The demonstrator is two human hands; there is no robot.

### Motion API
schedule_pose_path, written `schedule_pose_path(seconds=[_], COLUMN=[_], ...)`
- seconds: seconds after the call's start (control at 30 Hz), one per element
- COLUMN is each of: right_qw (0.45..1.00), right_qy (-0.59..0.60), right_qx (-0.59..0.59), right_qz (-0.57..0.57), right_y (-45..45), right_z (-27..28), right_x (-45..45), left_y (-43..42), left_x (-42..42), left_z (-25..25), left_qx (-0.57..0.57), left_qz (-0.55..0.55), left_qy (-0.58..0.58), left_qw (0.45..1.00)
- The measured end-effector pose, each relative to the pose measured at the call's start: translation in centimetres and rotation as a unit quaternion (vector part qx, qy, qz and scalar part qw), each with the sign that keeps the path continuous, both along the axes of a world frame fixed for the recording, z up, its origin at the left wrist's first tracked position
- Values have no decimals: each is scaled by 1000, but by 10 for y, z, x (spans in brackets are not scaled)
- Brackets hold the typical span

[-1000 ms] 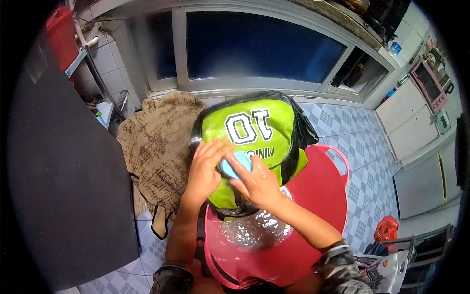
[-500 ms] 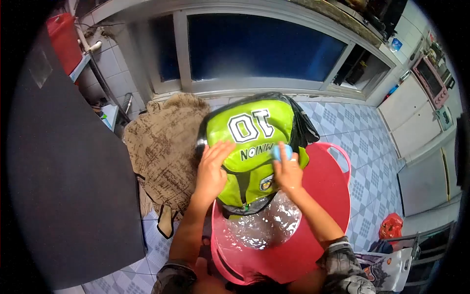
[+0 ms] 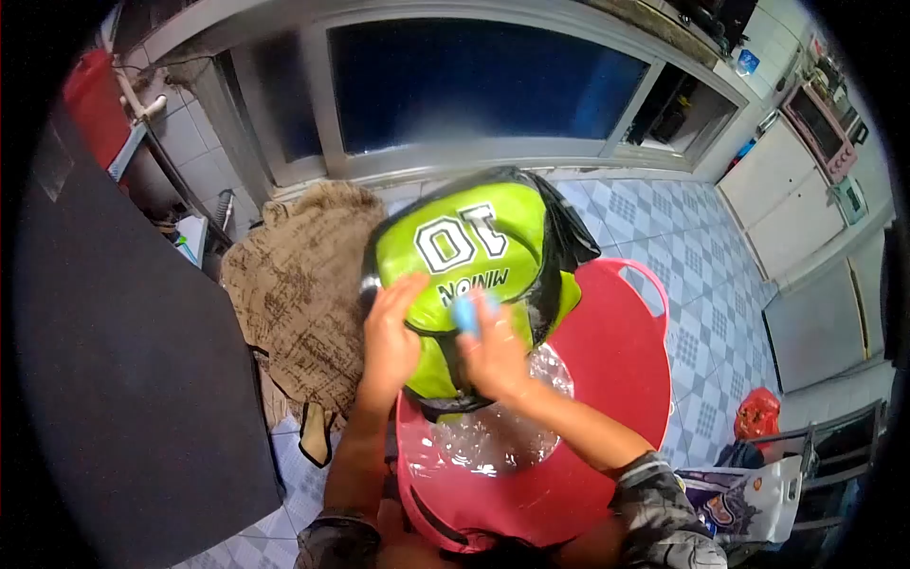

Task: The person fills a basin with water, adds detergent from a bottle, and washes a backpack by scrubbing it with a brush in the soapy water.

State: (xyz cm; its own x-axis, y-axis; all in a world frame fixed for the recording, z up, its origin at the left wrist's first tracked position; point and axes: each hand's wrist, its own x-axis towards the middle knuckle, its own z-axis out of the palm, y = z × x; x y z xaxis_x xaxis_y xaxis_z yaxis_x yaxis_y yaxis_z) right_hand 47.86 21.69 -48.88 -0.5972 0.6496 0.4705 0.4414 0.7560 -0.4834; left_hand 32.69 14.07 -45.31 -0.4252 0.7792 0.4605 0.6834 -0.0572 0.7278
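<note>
A lime-green and black backpack (image 3: 408, 256), marked "10" and "MINION", leans over the far side of a pink tub (image 3: 607, 379). Its lower end reaches the water (image 3: 493, 441) inside. My left hand (image 3: 391, 334) lies with outstretched fingers on the left part of the bag's front. Between the fingers of my right hand (image 3: 495, 353) is a small light-blue scrubber (image 3: 464, 314), held against the front just below the lettering. Motion blurs it, so its exact kind is unclear.
Left of the tub, a brown patterned cloth (image 3: 303, 275) covers something on the tiled floor (image 3: 701, 284). A large dark panel (image 3: 142, 379) fills the left side. Glass cabinet doors (image 3: 474, 90) run behind. At right are a red plastic bag (image 3: 758, 414) and a white package (image 3: 749, 507).
My right hand has moved the scrubber left across the backpack, from the right end of the lettering toward my left hand. The left hand stays on the bag. The whole view has shifted slightly.
</note>
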Motion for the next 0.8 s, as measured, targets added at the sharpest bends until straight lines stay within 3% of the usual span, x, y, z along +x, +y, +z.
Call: schedule_pose_path(seconds=[0.03, 0.1, 0.13, 0.17, 0.27, 0.3, 0.37, 0.43, 0.47, 0.5, 0.57, 0.63, 0.7, 0.73, 0.8], right_qw=[991, 984, 992, 984, 979, 992, 993, 986, 980, 978, 965, 979, 988, 988, 959], right_qy=[-92, -155, -120, -106, -87, -28, -84, -144, -187, -125, -161, -101, -141, -143, -204], right_qx=[-46, -70, -13, -89, -95, -88, 34, 25, 41, 96, 101, 42, 63, 59, 184], right_qz=[83, 48, -30, -109, -161, -88, 75, 76, -48, -133, -181, -173, -5, -1, 66], right_y=[-17, 6, 30, 53, 45, 29, -12, 11, 40, 81, 102, 80, 42, 43, 57], right_z=[13, 7, -13, -14, 5, 5, 25, 28, 30, 18, 38, 51, 61, 59, 55], right_x=[-4, -4, 7, 19, 17, 14, -6, -14, -15, -2, 18, 11, -5, -12, -27], left_y=[-1, -5, -4, -4, 2, 0, -1, -7, -6, -7, -4, -4, -8, -10, -15], left_x=[-5, -8, -7, -6, 3, 1, -5, -6, -8, -6, 6, -2, -10, -11, -12], left_z=[1, 1, 2, 3, 4, 1, 0, 6, 2, 5, 7, -2, -3, -1, 6], left_qx=[12, 13, 9, 5, -1, -6, 1, 7, 13, 19, 1, 19, 27, 22, 18], left_qz=[-2, -15, -10, -4, 3, 6, -5, -5, -5, 0, -9, -13, -26, -21, -24], left_qy=[-39, -41, -20, 1, 6, 5, -22, 4, 11, 16, 10, -10, -22, -24, 32], left_qw=[999, 999, 1000, 1000, 1000, 1000, 1000, 1000, 1000, 1000, 1000, 1000, 999, 999, 999])
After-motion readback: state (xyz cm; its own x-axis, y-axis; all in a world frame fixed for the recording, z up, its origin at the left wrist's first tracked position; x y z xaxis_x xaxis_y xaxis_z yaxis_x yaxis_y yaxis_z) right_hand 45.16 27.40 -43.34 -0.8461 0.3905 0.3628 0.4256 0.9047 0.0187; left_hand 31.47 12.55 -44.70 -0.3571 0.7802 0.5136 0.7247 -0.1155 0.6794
